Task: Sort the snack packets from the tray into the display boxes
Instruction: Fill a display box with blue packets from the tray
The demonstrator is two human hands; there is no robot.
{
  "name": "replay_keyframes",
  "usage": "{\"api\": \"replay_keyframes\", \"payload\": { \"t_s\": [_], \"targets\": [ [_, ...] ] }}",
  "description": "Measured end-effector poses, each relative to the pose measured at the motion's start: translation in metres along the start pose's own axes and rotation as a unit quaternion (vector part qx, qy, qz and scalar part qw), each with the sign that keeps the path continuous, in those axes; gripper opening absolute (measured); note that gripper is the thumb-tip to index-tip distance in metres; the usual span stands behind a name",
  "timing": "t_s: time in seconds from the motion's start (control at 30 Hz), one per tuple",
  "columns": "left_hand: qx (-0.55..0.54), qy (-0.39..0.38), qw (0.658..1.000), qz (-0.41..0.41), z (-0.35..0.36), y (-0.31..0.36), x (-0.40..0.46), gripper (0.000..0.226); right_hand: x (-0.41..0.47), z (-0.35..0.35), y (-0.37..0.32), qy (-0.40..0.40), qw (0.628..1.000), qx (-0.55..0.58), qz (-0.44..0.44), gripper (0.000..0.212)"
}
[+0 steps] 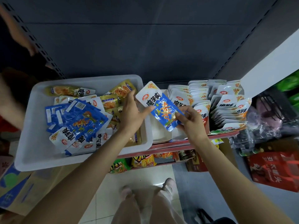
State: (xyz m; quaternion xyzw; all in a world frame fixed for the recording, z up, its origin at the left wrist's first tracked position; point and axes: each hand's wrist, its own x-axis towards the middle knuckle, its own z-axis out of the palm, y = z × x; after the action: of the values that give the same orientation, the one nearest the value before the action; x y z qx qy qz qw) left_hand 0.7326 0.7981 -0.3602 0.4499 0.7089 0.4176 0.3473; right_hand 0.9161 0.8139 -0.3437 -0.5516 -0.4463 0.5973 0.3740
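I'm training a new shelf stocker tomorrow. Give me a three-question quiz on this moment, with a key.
1. True or false: the blue packet in the hands is lying in the tray.
2. Which hand pinches the packet's lower end? A. right hand B. left hand C. neither
3. Fill in: the display box right below the held packet looks ____, while the boxes to its right are full.

Key
1. False: it is held up between tray and boxes.
2. A; the left hand's thumb only touches its side.
3. Empty, as far as the view shows.
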Motion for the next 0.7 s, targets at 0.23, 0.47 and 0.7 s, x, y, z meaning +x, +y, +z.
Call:
{"api": "replay_keyframes", "payload": {
  "t_s": [0.23, 0.47, 0.7],
  "targets": [
    [0.02, -0.029, 0.992, 0.122, 0.017, 0.042, 0.013, 0.02, 0.003, -0.027, -0.005, 0.06, 0.935, -0.304, -0.171, 0.016],
    [0.202, -0.098, 0.917, 0.329, 0.041, 0.069, 0.015, 0.022, 0.017, -0.036, -0.02, 0.074, 0.904, -0.37, -0.201, 0.016],
    [0.225, -0.09, 0.89, 0.385, 0.054, 0.06, 0.02, 0.024, 0.024, -0.046, -0.012, 0.056, 0.855, -0.424, -0.294, 0.014]
  ]
}}
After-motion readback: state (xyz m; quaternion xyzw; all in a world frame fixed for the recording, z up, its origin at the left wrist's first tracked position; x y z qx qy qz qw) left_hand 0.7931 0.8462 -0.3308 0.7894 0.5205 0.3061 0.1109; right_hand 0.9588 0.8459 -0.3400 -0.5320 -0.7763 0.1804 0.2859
